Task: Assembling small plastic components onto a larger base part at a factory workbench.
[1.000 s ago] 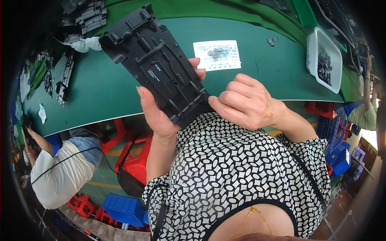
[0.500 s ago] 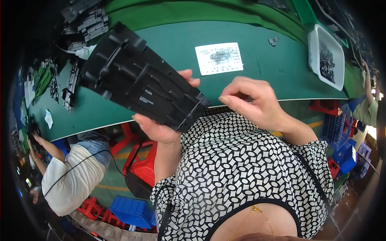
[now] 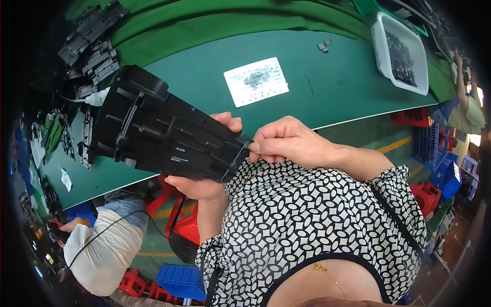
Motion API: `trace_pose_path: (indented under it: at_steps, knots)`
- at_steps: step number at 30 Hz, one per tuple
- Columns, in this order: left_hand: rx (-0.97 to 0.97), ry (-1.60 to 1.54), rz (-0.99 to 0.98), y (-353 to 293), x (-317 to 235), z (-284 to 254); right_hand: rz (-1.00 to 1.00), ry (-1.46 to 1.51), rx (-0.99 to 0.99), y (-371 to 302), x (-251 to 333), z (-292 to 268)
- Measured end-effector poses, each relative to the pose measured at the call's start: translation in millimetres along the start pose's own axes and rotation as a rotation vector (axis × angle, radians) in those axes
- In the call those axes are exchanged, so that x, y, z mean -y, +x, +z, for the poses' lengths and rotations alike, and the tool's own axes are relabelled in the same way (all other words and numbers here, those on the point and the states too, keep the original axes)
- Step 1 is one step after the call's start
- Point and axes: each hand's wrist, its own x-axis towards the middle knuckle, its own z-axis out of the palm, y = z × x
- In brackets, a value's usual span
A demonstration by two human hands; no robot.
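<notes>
A long black moulded plastic part (image 3: 169,133), ribbed and tapering to the right, is tilted above the table's near edge. My left hand (image 3: 204,187) wraps round its narrower end from beneath, thumb on the near side and fingertips showing at the far side. At the corner of that narrow end, my right hand (image 3: 289,143) is closed in a pinch, its thumb and forefinger touching the edge. Whatever lies between those fingertips, if anything, is hidden.
On the green table (image 3: 199,77) lies a printed white card (image 3: 255,82). Small dark pieces (image 3: 324,46) sit beyond it. A white bin (image 3: 381,48) holds many black bits. Black parts (image 3: 89,38) pile up far left, near a white bottle (image 3: 98,97). A co-worker (image 3: 110,240) sits at left.
My right hand has moved left and down, and its fingertips now meet the part's narrow end. The black part has tipped lower, with my left hand still round it.
</notes>
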Motion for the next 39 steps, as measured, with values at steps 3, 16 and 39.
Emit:
trace_pose_path:
  at_steps: [3, 16, 39]
  knots:
    - [0.012, 0.034, -0.021, 2, 2, 1, 0.001, 0.003, -0.018, -2, 2, -1]
    - [-0.190, -0.132, -0.027, 16, -10, -33, -0.509, -0.594, -0.465, -29, 12, -56]
    - [-0.239, -0.158, -0.063, 21, -3, -43, -0.304, -1.423, -0.967, -8, 44, -149]
